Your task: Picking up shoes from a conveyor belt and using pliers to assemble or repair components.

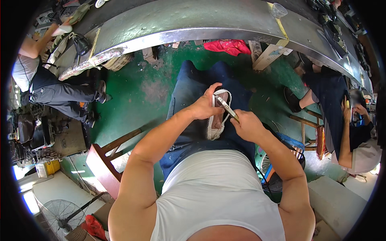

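On my lap rests a pale shoe [216, 131] with a white rim, its pinkish-brown sole side facing up. My left hand [203, 107] is closed round the shoe's far left side, the thumb up by its end. In my right hand [247, 125] is a slim metal hand tool [226, 105] with a yellowish handle end. The tool slants across the shoe, its far end close to my left fingers. Whether it grips the shoe's edge is too small to tell. My fingers hide part of the shoe and most of the handle.
A long metal-edged bench [193, 33] curves across the far side, with a clear plastic cup [278, 10] on it. One person [60, 90] stands at the left, another [341, 116] sits at the right. A wooden chair [105, 162] and a fan [60, 219] stand at the left.
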`<state>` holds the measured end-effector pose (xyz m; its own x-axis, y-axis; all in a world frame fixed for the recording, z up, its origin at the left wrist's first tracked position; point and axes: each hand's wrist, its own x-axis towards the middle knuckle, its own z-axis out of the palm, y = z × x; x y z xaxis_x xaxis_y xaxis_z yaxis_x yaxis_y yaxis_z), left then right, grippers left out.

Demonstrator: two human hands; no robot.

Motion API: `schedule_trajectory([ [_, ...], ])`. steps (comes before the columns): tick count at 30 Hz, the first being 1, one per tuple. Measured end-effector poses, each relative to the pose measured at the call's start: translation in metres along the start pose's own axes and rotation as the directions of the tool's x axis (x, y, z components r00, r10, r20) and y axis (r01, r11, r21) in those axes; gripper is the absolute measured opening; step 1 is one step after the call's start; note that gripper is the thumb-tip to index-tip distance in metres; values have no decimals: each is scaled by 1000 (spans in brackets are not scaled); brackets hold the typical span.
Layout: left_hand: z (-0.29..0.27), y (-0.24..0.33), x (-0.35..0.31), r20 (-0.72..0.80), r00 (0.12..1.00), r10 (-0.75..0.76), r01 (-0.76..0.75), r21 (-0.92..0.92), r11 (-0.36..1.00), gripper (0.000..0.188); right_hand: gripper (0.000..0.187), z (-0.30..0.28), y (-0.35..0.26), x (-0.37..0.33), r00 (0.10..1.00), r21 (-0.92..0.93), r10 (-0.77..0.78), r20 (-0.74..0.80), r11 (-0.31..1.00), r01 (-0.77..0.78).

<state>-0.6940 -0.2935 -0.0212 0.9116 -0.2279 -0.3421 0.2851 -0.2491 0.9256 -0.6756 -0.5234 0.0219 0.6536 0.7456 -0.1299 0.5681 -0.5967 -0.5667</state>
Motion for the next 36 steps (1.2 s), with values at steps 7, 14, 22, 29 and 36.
schedule_trajectory([
  [7, -3, -8, -2, -3, 1000, 19, -19, -28, 999, 98, 17, -15, -3, 13, 783, 705, 264, 563, 341, -622],
  [14, -11, -20, -6, 48, 994, 96, -77, -298, 951, 84, 21, 6, -1, 5, 852, 759, 224, 473, 387, -523],
  [22, -7, -31, 6, -186, 982, 19, -57, -202, 978, 54, 18, -23, -12, 24, 745, 750, 219, 630, 79, -657],
  [29, -22, -53, 7, -210, 977, 34, -94, -281, 955, 44, 20, 50, 11, 33, 988, 247, 152, -8, 958, -145],
  [36, -25, -40, -8, -108, 993, 53, -94, -425, 900, 51, 20, 18, 0, 25, 927, 487, 226, 298, 800, -351],
])
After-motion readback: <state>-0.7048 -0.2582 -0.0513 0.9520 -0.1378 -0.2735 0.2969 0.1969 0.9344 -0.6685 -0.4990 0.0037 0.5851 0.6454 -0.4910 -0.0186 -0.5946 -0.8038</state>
